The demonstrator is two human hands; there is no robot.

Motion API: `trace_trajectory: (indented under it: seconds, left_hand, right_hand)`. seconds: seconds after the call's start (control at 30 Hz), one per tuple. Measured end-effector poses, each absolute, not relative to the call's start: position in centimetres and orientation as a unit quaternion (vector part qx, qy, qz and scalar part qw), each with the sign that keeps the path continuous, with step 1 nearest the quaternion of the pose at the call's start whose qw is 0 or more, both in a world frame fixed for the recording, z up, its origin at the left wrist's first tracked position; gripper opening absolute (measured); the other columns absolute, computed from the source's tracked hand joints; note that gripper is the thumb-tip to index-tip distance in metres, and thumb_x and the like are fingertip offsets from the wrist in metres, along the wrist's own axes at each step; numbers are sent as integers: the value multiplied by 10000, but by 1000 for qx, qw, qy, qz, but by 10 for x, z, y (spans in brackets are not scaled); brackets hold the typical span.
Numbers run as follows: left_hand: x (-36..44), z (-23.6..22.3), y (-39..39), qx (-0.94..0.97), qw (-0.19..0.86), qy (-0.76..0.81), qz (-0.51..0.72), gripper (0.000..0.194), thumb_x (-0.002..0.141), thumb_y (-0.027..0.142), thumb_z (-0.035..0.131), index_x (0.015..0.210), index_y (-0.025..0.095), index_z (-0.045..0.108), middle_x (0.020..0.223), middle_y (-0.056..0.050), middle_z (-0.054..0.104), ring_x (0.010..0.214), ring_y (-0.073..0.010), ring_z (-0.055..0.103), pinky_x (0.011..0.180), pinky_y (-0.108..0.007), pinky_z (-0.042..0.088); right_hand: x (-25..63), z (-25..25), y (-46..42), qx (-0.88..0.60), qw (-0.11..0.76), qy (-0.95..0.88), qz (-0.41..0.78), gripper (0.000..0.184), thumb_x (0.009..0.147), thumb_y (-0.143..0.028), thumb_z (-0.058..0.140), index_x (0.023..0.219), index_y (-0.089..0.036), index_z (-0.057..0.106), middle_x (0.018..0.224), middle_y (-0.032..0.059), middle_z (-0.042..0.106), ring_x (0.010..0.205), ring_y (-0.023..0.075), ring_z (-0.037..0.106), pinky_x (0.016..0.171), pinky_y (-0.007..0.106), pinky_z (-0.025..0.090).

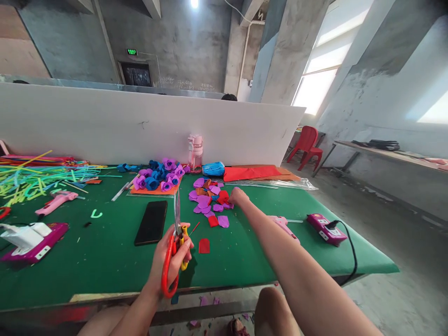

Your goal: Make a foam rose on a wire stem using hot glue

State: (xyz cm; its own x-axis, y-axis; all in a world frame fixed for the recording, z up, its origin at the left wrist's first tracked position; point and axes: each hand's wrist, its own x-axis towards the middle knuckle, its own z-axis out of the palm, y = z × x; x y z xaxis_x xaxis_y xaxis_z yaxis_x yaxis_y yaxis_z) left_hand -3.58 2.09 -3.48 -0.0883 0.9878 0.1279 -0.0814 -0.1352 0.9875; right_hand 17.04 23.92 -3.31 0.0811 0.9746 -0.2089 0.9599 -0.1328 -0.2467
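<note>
Pink bottle (196, 153), contents unclear, left hand (178, 257) gripping scissors (177, 214) and yellow-handled tool (185, 239), right hand (239, 196) curled at petals (203, 201), grip unclear

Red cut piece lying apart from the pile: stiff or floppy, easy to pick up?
The red piece looks thin and flat, so probably light and somewhat floppy. Lying flat on the green tabletop, it may slide when pushed and be fiddly to lift.

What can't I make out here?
All in the head view:
- Right hand: fingertips hidden by the hand itself; grip unclear.
- Yellow handles: partly covered by the left hand.
- Red loop: cut off by the left edge.
- Wall writing: too small.
</note>
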Motion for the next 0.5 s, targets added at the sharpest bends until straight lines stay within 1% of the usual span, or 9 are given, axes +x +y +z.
trace_trajectory:
  seconds: [0.1,0.17,0.27,0.33,0.4,0.5]
  left_hand:
    - [-37,-32,20,485,473,464,571,387,750,338,599,1093,201,481,667,32,555,479,-88,509,465,-223,422]
    - [-37,-30,19,480,481,466,567,386,744,335,606,1088,206,487,671,32,556,482,-91,511,470,-227,425]
    - [-37,-28,18,478,483,467,566,397,742,332,609,1095,201,484,675,29,554,479,-93,507,471,-230,422]
    - [-37,-28,17,480,483,465,566,397,743,332,607,1095,198,483,678,27,552,483,-94,508,470,-228,420]
    - [-37,-28,17,482,483,462,567,383,742,337,604,1082,198,493,674,29,550,487,-95,513,467,-225,417]
    - [-36,-27,16,482,483,461,567,368,744,342,598,1071,204,503,669,33,552,483,-92,514,462,-222,416]
  right_hand:
    - [173,-27,240,-736,65,-654,163,276,864,-302,534,1091,-147,545,1094,73,572,933,191,580,787,390,493]
    - [177,-19,238,-730,110,-655,159,227,833,-272,570,1014,-135,580,1054,82,595,947,201,576,793,370,477]
    - [183,-9,232,-714,188,-655,161,170,723,-168,638,884,-123,611,981,110,630,978,237,569,779,321,444]
    - [184,-5,226,-701,237,-649,176,202,658,-121,646,856,-128,605,936,105,648,963,243,578,748,297,435]
    - [183,-2,215,-681,285,-642,208,222,631,-129,646,846,-137,593,881,82,662,899,228,603,700,279,440]
    - [175,-2,188,-623,349,-638,286,179,675,-215,624,832,-157,562,804,44,673,768,178,635,634,255,459]
